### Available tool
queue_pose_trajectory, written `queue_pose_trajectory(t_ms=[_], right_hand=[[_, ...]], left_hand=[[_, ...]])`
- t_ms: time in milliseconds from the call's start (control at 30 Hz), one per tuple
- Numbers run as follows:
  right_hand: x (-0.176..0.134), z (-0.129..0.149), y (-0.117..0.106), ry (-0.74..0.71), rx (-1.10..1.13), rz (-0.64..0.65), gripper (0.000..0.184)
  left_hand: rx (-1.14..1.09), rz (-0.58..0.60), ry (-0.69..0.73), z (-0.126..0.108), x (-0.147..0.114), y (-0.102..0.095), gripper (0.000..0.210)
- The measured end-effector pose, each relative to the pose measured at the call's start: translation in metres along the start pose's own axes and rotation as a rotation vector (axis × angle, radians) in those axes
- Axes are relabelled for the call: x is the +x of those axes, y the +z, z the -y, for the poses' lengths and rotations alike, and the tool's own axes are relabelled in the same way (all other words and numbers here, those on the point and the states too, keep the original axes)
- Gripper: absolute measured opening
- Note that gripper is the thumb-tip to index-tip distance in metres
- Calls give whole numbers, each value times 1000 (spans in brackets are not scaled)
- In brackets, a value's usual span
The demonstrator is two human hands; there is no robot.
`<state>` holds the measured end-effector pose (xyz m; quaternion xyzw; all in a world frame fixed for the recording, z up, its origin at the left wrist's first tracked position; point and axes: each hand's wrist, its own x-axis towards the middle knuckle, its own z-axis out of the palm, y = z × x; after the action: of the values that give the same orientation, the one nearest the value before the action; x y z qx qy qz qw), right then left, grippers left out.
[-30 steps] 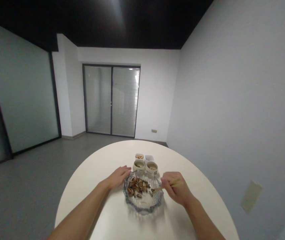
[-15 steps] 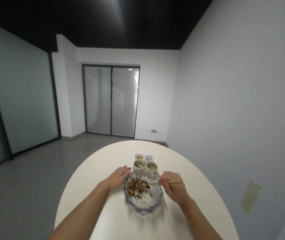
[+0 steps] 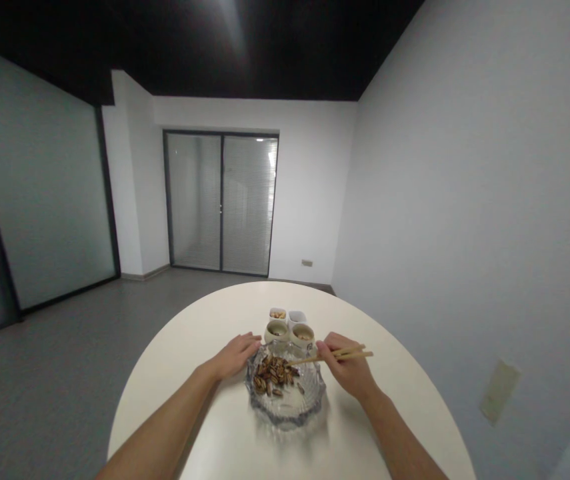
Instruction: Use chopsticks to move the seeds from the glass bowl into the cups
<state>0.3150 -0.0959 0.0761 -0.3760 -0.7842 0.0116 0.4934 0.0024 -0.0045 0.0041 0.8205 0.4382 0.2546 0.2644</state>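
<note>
Two hands are at work over a round white desk (image 3: pixel 205 413). The right hand (image 3: pixel 345 367) is clenched around a pair of wooden chopsticks (image 3: pixel 337 355), whose tips reach leftward over a scalloped glass bowl (image 3: pixel 285 408) just beside it. The left hand (image 3: pixel 237 355) lies open and flat, fingers touching the bowl's near-left rim. Dark striped seeds (image 3: pixel 273 375) are heaped between the hands. Beyond the fingertips sit two round cups (image 3: pixel 277 329) and two small square dishes (image 3: pixel 279 313).
</note>
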Motion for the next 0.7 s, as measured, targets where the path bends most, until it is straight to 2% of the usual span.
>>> queue_pose_trajectory(t_ms=[233,300,467,600,700], right_hand=[[2,-15,-16,248,108,51,49],[2,-18,-21,306,125,32,48],[2,-22,-27,384,139,-23,53],[1,-24,-24,452,178,-7,55],[0,-25,-20,487,216,-42,56]], left_hand=[[-7,-7,2,4,0,1,78],[-6,-3,-4,3,0,1,79],[1,10,8,3,1,1,78],[6,7,-5,4,1,2,78],[-1,1,-2,4,2,1,76]])
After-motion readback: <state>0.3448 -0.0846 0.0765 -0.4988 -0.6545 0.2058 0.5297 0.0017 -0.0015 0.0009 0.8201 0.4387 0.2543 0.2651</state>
